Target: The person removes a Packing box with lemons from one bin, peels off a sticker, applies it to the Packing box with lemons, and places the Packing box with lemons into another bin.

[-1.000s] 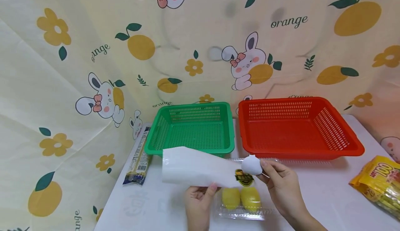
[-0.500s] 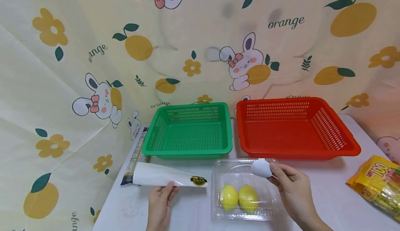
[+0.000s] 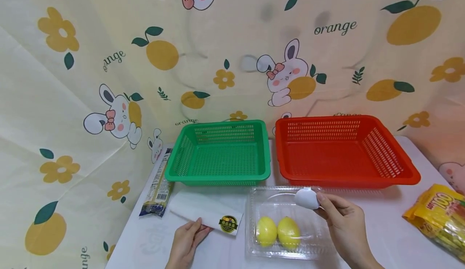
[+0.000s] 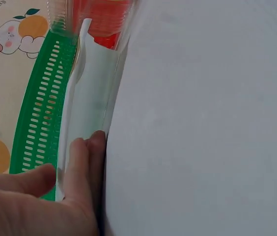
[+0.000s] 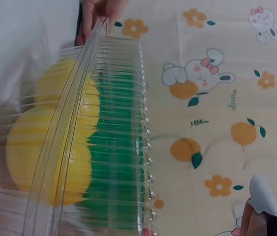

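Note:
My left hand [image 3: 188,240] pinches the edge of a white label sheet [image 3: 200,210] low over the table, left of the box. A dark round label with gold print [image 3: 229,223] shows at the sheet's right end. In the left wrist view the sheet [image 4: 92,93] passes between thumb and fingers. My right hand [image 3: 345,220] pinches a small white rounded sticker [image 3: 306,198] by its right edge, above a clear plastic box [image 3: 270,253]. Inside the box, side by side, lie two yellow lemons [image 3: 266,231]. The sticker's other face is hidden in the head view.
Behind the box stand a green basket [image 3: 218,178] and a red basket [image 3: 348,182]. A long dark-and-gold packet [image 3: 158,192] lies at the table's left edge. At the right edge is a yellow snack bag [image 3: 437,216]. A printed cloth hangs behind.
My left hand has carried the label sheet left and down, away from the box, uncovering the lemons. The sticker in my right hand has come away from the sheet and shifted slightly right.

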Tool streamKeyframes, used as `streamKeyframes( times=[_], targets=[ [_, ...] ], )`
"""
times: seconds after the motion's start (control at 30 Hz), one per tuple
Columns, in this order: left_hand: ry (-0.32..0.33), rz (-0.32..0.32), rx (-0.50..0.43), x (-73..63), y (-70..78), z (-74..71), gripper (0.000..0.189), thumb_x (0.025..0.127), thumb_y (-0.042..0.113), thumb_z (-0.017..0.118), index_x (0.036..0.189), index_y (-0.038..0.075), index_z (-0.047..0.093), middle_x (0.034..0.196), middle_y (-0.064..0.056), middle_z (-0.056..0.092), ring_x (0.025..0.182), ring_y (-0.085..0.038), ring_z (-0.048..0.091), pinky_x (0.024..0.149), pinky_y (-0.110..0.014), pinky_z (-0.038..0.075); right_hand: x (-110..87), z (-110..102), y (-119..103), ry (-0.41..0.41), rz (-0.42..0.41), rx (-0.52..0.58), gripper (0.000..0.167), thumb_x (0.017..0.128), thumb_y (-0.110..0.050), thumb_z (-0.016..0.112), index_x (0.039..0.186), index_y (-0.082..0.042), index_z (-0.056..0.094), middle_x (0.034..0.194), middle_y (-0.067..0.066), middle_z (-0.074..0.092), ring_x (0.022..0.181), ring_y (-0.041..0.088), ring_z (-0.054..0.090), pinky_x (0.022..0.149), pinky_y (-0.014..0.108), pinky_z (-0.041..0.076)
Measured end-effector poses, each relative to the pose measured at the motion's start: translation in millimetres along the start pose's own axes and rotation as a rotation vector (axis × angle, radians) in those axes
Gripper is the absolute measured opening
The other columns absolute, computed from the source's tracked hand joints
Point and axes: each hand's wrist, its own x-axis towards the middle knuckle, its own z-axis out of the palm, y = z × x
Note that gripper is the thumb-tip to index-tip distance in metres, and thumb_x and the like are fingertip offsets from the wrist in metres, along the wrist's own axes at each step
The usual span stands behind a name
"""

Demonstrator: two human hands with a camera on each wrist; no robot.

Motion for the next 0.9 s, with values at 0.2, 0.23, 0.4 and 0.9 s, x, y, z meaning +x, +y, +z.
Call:
streamKeyframes(
  times=[0.2,0.23,0.4,0.9],
  targets=[
    [-0.023,-0.023,0.18,-3.2,8.2,-10.4,0.047,0.105,0.024,0.052,0.111,-0.023,0.056,0.081,-0.017,0.073,0.078,-0.024,0.074,0.076,-0.032,0.06,-1.5,0,1,0.022,-0.029,-0.005,0.021,0.094,0.018,0.052,0.101,0.013,0.071,0.093,0.01,0.076,0.084,0.015,0.073,0.077,0.03,0.059],
    [-0.024,-0.015,0.224,-4.0,10.6,-10.6,0.048,0.105,0.025,0.053,0.109,-0.022,0.057,0.08,-0.017,0.073,0.076,-0.025,0.074,0.074,-0.032,0.06,-1.7,-1,2,0.024,-0.032,-0.005,0.021,0.094,0.018,0.052,0.101,0.014,0.071,0.093,0.01,0.076,0.084,0.015,0.073,0.077,0.03,0.059],
    [-0.136,0.089,0.312,-13.8,26.3,11.3,0.042,0.104,0.02,0.054,0.103,-0.022,0.062,0.084,-0.021,0.073,0.077,-0.024,0.074,0.073,-0.033,0.061,-3.2,-1,3,0.029,-0.035,-0.05,0.021,0.093,0.018,0.054,0.101,0.012,0.072,0.093,0.009,0.076,0.083,0.015,0.073,0.077,0.03,0.058],
    [-0.889,0.245,0.17,-63.2,49.5,181.4,0.032,0.101,0.013,0.058,0.12,-0.011,0.064,0.106,-0.037,0.065,0.078,-0.011,0.072,0.067,-0.022,0.058,-14.0,16,9,0.067,-0.1,-0.291,0.012,0.089,0.015,0.062,0.1,0.021,0.066,0.091,0.005,0.075,0.079,0.012,0.072,0.074,0.024,0.059]
  ],
)
